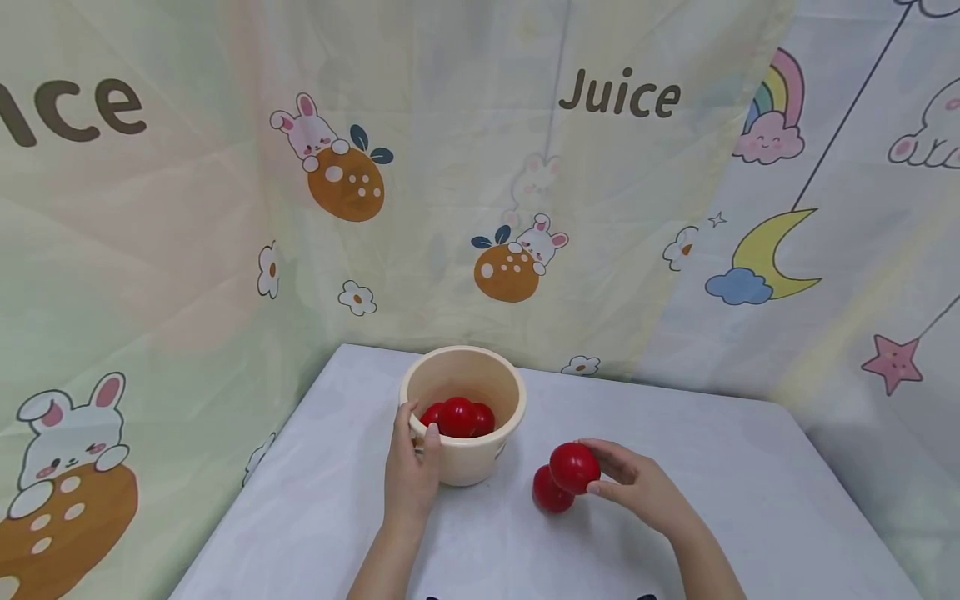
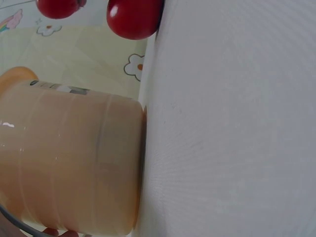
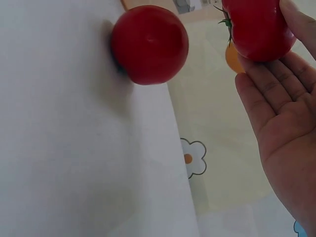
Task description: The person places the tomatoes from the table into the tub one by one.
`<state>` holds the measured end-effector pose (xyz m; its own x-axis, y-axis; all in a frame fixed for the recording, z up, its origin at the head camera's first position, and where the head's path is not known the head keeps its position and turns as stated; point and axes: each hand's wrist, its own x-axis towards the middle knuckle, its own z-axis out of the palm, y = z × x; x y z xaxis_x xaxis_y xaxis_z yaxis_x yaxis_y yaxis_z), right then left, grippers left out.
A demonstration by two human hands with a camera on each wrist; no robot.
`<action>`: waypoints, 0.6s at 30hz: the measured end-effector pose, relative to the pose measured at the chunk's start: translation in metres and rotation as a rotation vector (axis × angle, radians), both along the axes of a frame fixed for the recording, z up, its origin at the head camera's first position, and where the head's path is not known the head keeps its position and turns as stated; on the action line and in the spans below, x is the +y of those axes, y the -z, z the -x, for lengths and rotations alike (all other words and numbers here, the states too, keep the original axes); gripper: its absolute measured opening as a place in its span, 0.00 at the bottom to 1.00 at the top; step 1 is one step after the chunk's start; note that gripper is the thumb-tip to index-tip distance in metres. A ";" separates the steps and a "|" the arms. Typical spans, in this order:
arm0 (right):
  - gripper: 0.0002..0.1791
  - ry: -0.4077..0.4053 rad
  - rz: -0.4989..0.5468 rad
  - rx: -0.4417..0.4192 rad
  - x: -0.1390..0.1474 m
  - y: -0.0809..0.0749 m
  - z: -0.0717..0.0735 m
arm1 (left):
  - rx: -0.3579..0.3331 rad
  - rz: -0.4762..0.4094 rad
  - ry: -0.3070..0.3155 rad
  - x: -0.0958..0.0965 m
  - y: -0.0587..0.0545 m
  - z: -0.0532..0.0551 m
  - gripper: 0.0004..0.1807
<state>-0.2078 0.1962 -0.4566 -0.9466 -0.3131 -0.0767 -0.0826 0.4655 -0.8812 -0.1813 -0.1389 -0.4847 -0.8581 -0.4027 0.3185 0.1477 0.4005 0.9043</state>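
A cream-coloured bucket [image 1: 468,463] stands upright on the table, holding several red tomatoes [image 1: 457,416]. My left hand [image 1: 412,479] grips its near left rim; in the left wrist view the bucket's side [image 2: 74,158] hides most of that hand. Between the thumb and fingers of my right hand [image 1: 643,489] is a red tomato [image 1: 574,468], raised above the table. Its green stem end shows in the right wrist view, where the palm [image 3: 291,133] faces the camera. Another tomato [image 1: 552,492] lies on the table just below and left of the held one, right of the bucket.
A white cloth covers the table [image 1: 510,550]. Behind and beside it hang curtains [image 1: 450,167] printed with rabbits, flowers and a moon. The bucket stands near the table's back edge, and its thin handle [image 2: 19,224] hangs along the side.
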 end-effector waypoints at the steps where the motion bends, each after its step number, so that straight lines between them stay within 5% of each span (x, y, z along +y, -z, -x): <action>1: 0.38 -0.006 0.000 0.006 0.000 -0.002 0.001 | 0.001 -0.002 0.001 0.000 0.000 0.000 0.28; 18: 0.38 -0.049 -0.038 0.113 -0.001 -0.030 0.019 | 0.008 -0.006 -0.003 0.000 0.001 0.000 0.27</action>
<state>-0.2268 0.1948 -0.4262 -0.9336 -0.3580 0.0174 -0.2041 0.4911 -0.8468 -0.1818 -0.1391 -0.4857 -0.8544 -0.4068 0.3232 0.1542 0.3954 0.9055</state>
